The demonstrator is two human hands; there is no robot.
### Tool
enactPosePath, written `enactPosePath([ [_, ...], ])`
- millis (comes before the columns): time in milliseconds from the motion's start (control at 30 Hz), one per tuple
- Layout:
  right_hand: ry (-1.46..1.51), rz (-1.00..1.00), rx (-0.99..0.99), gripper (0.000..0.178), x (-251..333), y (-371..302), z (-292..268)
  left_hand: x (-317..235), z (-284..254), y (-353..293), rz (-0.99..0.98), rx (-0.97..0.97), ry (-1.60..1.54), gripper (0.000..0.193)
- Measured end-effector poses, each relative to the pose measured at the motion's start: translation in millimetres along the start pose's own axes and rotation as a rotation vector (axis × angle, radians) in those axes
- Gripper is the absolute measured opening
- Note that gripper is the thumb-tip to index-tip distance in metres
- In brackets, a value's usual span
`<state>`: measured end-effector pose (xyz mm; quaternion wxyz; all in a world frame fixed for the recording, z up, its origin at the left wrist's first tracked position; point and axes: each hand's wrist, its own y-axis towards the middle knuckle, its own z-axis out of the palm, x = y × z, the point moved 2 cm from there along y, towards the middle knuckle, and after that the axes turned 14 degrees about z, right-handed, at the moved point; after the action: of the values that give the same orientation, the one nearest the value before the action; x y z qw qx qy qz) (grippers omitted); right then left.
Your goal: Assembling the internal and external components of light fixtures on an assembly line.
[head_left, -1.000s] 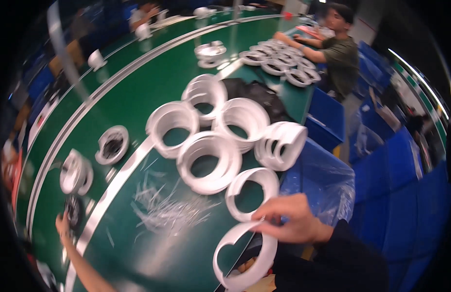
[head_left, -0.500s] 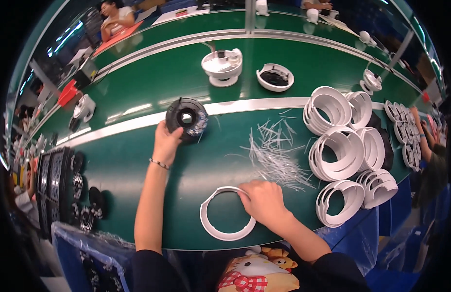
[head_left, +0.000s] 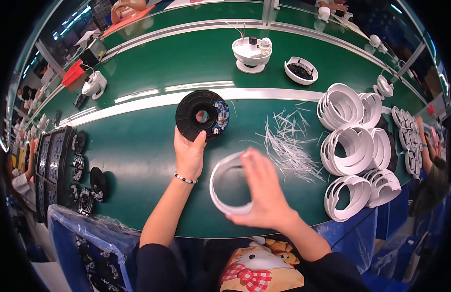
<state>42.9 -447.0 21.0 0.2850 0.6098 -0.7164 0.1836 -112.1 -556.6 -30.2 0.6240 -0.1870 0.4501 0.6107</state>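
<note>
My left hand grips the lower edge of a round black plastic housing, thumb on its face. The housing has a hole in its middle and a small blue circuit board along its right side. My right hand, partly smeared by motion, is closed around the right side of a white plastic ring, tilted just above the green tabletop. Ring and housing are apart, the ring lying nearer to me and a little to the right.
White strips lie scattered right of my hands, beside stacked white rings. Black parts and a black tray stand at left. White assemblies sit on the green belt. Blue bins flank me.
My right hand has shifted its grip to the ring's side and tilted it up off the table. My left hand has turned the housing, so its face and circuit board show more fully.
</note>
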Motion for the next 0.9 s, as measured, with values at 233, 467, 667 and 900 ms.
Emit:
enactPosePath([
  [233, 0.6, 0.132, -0.272, 0.107, -22, 42, 1, 8, 35, -45, -0.198, 0.242, -0.034, 0.066],
  [467, 0.417, 0.023, -0.084, 0.111, -26, 38, -1, -11, 26, -24, -0.775, 0.209, -0.695, 0.069],
  [667, 0.63, 0.098, -0.014, 0.114, -31, 45, 2, -4, 25, -23, -0.787, 0.134, -0.544, 0.054],
  [900, 0.218, -0.065, -0.119, 0.108, -11, 40, -2, -7, 36, -27, -0.641, 0.107, -0.564, 0.049],
])
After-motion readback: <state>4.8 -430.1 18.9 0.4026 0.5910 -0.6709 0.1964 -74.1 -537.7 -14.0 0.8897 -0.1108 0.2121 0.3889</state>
